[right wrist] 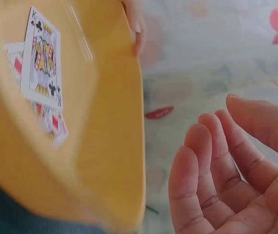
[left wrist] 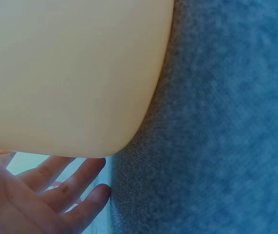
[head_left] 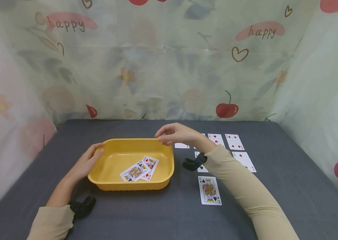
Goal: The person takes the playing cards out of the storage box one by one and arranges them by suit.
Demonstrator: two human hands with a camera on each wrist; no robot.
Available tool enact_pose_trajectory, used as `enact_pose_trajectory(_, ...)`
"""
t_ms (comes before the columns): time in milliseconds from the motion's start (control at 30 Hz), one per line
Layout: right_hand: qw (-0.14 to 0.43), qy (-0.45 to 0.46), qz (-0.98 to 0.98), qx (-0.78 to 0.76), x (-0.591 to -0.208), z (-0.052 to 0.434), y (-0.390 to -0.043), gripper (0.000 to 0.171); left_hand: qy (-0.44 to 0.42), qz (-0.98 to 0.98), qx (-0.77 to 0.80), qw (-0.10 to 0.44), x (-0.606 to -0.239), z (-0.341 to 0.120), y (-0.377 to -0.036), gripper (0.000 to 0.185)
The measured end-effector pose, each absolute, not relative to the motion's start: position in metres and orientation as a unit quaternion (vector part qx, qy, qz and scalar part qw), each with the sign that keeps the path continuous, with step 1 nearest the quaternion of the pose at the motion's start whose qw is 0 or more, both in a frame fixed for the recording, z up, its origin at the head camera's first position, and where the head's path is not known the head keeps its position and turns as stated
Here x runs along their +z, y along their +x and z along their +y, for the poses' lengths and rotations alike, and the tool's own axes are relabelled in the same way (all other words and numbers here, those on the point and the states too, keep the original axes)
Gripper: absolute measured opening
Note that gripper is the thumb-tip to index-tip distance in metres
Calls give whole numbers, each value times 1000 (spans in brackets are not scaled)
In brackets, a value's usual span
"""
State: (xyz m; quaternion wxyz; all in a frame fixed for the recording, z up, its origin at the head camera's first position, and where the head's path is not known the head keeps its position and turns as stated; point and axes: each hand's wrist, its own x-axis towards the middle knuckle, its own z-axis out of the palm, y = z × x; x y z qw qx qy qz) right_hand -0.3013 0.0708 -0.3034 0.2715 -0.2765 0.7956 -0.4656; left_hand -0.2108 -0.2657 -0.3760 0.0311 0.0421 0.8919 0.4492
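A yellow plastic tray (head_left: pixel 106 166) sits on the grey cloth. Inside it lie a king of clubs (head_left: pixel 134 172) and a diamond card (head_left: pixel 150 165), overlapping. My left hand (head_left: pixel 96 152) rests with straight fingers against the tray's left rim; in the left wrist view the left hand (left wrist: pixel 56 195) shows below the tray's outer wall (left wrist: pixel 70 73). My right hand (head_left: pixel 163 136) hovers over the tray's back right corner with loosely bent fingers and nothing in it. In the right wrist view, that empty hand (right wrist: pixel 216 165) is beside the tray (right wrist: pixel 114 146) and the king of clubs (right wrist: pixel 44 58).
Several face-up cards lie in rows right of the tray, among them a king of spades (head_left: pixel 209 190) nearest me and diamond cards (head_left: pixel 234 141) further back; my right forearm covers some. Patterned curtains (head_left: pixel 169 60) wall the table's back and sides.
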Motion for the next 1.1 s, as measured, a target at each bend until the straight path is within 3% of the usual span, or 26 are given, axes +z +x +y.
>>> enact_pose_trajectory(467,323,-345,795,-380,-315,1,-307,36,44,893,447,27,-377,-266,-212,61)
enact_pose_trajectory(1100,356,-364,810,-291,-351,-33,-311,35,48,891,450,27,-376,-265,-211,59)
